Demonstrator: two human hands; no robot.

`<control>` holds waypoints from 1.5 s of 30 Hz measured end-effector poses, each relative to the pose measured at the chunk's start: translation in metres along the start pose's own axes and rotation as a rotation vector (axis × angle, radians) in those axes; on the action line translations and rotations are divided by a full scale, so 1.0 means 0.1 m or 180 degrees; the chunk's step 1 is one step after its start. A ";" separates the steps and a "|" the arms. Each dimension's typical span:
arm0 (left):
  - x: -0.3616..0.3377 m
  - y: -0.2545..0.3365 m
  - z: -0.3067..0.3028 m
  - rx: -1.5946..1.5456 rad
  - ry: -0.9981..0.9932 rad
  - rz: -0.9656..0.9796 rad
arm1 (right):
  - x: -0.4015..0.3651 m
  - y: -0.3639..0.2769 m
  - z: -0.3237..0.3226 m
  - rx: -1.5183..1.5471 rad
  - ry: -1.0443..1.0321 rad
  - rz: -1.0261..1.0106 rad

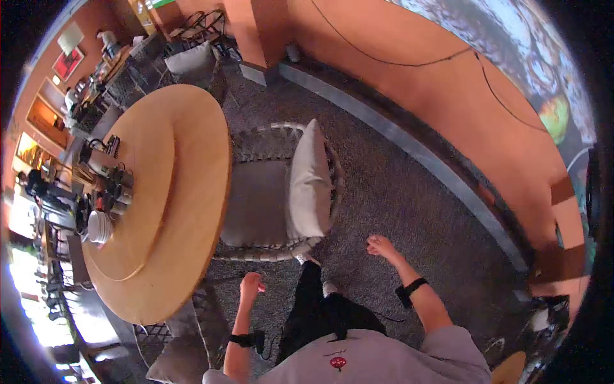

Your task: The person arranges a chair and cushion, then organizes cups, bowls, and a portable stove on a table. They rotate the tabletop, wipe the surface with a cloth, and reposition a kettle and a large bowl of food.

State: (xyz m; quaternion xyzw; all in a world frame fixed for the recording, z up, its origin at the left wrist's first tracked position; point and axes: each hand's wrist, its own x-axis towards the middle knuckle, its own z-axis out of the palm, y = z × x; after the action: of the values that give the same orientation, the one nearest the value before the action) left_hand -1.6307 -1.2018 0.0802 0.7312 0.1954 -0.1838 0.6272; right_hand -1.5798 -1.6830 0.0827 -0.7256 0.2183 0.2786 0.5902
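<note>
My left hand (252,285) hangs over the carpet, close to the lower right edge of the round wooden table (198,160); its fingers look curled, but what they hold, if anything, is too small to tell. My right hand (380,246) is over the carpet, with its fingers bent and nothing visible in them. Ahead of both hands stands a woven chair (256,198) with a grey seat. A light cushion (311,185) leans against its backrest. Neither hand touches the chair or the table.
Stacked white plates (100,226), cups (121,192) and a container (99,160) stand on the table's far left. Another chair with a cushion (176,361) is at the lower left. A low ledge (409,150) follows the orange wall. Several people are in the background.
</note>
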 end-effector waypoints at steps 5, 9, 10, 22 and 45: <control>-0.60 0.46 0.18 0.0212 0.0067 0.0409 | -0.73 0.90 -0.43 0.0563 0.0406 0.0143; -0.90 0.62 0.29 0.0550 0.0081 0.0723 | -1.52 1.25 -0.57 0.0865 0.1065 -0.0042; -1.13 0.81 0.38 0.0812 0.0085 0.0888 | -1.72 1.41 -0.57 0.0930 0.1277 -0.0160; -2.08 0.49 1.01 0.0712 -0.2081 0.0351 | -3.99 2.42 1.26 0.0270 0.3827 -0.1520; -4.56 -0.68 2.76 0.2366 -0.4480 0.1684 | -7.57 3.99 2.97 0.1855 0.4920 0.0142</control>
State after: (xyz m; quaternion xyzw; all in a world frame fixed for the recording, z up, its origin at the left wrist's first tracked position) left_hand -2.0624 -1.4903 0.2167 0.6266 -0.4929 -0.4964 0.3434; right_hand -2.4479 -1.4845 0.2470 -0.5259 0.6406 -0.3551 0.4324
